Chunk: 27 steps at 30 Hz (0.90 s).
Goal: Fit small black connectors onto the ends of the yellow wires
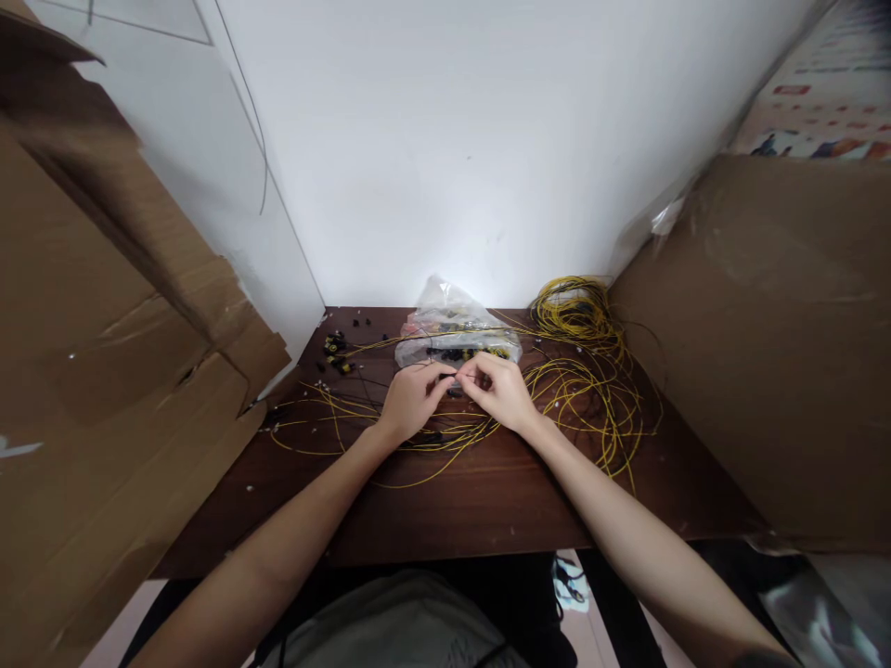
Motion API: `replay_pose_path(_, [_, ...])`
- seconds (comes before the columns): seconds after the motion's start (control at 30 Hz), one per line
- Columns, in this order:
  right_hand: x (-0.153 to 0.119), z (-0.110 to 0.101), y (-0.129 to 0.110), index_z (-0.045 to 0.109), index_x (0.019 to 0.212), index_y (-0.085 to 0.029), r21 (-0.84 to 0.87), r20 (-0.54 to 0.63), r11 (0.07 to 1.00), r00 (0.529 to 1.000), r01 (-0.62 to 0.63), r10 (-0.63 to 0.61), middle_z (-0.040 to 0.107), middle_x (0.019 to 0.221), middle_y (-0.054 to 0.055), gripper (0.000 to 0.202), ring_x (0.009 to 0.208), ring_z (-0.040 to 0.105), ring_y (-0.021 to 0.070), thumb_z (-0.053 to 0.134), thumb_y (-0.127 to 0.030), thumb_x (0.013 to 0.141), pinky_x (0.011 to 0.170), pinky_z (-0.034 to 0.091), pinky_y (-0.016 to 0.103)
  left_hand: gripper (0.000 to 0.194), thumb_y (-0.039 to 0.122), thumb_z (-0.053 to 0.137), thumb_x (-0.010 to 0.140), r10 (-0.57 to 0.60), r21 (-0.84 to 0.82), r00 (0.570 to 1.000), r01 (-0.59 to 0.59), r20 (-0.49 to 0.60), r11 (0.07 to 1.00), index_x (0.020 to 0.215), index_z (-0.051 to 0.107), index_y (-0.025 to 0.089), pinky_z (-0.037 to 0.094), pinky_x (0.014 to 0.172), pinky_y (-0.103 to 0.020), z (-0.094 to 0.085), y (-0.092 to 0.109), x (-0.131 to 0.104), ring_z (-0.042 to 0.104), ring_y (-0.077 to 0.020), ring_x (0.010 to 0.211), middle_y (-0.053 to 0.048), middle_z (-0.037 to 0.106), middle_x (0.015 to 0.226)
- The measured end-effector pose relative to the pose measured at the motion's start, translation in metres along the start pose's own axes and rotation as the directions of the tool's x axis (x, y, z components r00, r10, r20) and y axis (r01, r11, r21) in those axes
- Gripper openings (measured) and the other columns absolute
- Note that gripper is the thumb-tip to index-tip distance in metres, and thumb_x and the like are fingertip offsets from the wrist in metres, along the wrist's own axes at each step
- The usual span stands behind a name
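Note:
My left hand (416, 397) and my right hand (498, 390) meet over the middle of the table, fingertips almost touching. Both are closed in a pinch on a thin dark wire (456, 375), mostly covered by the fingers. Just behind them lies a clear plastic bag (452, 315) with small black and yellow parts in it. Beneath and around the wrists run loose yellow and black wires (456, 436). Small black and yellow connectors (335, 345) sit to the left of the bag.
A coiled bundle of yellow wire (574, 311) lies at the back right, with looser loops (602, 399) in front. Cardboard boxes flank the brown table (445, 520) at left (104, 371) and right (766, 353). A white wall (459, 167) rises behind. White specks dot the tabletop.

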State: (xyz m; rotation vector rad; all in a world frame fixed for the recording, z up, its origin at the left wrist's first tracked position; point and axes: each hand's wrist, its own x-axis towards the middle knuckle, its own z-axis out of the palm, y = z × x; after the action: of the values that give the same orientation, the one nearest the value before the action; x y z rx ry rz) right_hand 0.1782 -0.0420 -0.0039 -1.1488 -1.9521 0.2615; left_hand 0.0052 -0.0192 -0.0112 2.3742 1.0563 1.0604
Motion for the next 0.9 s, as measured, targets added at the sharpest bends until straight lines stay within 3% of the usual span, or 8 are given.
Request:
replay_pose_path(0.33, [0.0003,-0.0027,-0.0038,0.057,0.071,-0.018,0.011,-0.133,1.000,0.991,0.003,-0.001,0.053,0.065,0.000,0.010,0.058,0.048,0.0120,0.052,-0.021,0.080,0.055,0.038,0.024,0.018,0.024,0.049,0.086,-0.010,-0.017,1.000,0.010,-0.006,1.000,0.092,0.064,0.019,0.044,0.067,-0.025,-0.0006,0.0027,-0.0007,0.060,-0.0152,0.075,-0.003,0.067,0.084])
replay_pose_path(0.6, [0.0014,-0.0036,-0.0026,0.059,0.076,-0.018,0.087,-0.008,0.996,1.000,0.029,-0.028,0.054,0.065,0.000,0.011,0.055,0.047,0.0106,0.051,-0.023,0.081,0.054,0.039,0.022,0.017,0.021,0.049,0.086,0.001,0.024,1.000,-0.002,0.017,1.000,0.093,0.064,0.018,0.044,0.070,-0.026,-0.0004,0.0031,-0.0006,0.059,-0.0155,0.076,-0.004,0.067,0.088])
replay_pose_path(0.9, [0.0013,-0.0020,0.0013,0.060,0.082,-0.018,0.089,0.036,0.995,0.998,0.043,-0.047,0.057,0.071,0.001,0.008,0.059,0.051,0.0107,0.053,-0.020,0.082,0.057,0.042,0.022,0.020,0.024,0.046,0.088,0.014,0.050,1.000,-0.015,0.024,0.999,0.096,0.064,0.019,0.043,0.073,-0.027,-0.0019,0.0056,-0.0014,0.058,-0.0160,0.079,-0.005,0.066,0.089])
